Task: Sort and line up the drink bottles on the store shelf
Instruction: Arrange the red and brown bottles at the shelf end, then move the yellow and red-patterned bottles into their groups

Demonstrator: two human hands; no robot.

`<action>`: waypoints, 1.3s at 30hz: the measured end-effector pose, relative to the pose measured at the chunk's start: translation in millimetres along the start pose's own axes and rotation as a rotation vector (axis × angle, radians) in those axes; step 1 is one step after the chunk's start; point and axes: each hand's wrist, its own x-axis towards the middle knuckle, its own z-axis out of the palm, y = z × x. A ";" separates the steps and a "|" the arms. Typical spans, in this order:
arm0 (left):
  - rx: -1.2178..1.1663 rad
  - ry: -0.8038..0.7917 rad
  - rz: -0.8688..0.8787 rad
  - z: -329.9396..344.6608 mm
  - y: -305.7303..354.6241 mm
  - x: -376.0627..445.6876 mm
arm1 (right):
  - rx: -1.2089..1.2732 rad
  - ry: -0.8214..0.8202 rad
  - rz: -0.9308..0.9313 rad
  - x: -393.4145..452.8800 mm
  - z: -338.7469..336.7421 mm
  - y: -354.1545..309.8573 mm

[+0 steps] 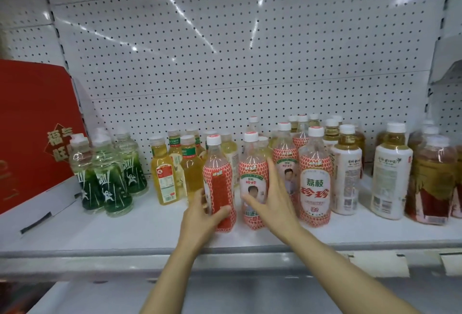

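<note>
Lychee bottle (220,183) — front row, just right of yellow tea bottles (166,173); left hand (203,216) curled round its base. Right hand (272,201) spread flat against neighbouring bottle (252,178). Risk: crowded row — a nudge topples neighbours.

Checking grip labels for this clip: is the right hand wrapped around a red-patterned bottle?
No: the right hand is open with straight fingers beside the middle red-patterned bottle; the left hand does the gripping.
</note>
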 end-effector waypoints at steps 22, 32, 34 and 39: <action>0.058 -0.187 0.074 44.4 5.2 9.1 | -0.273 0.153 0.104 -22.2 -18.3 10.3; 0.037 0.295 0.017 -34.3 -22.3 66.4 | -0.635 0.355 -0.408 -19.0 -17.8 -3.0; 0.097 0.243 -0.054 -38.2 -28.3 98.5 | -0.672 0.351 -0.486 -16.2 -8.2 -12.3; 0.063 0.108 -0.033 -34.7 -46.5 142.2 | -0.737 0.354 -0.582 -10.4 28.2 -39.4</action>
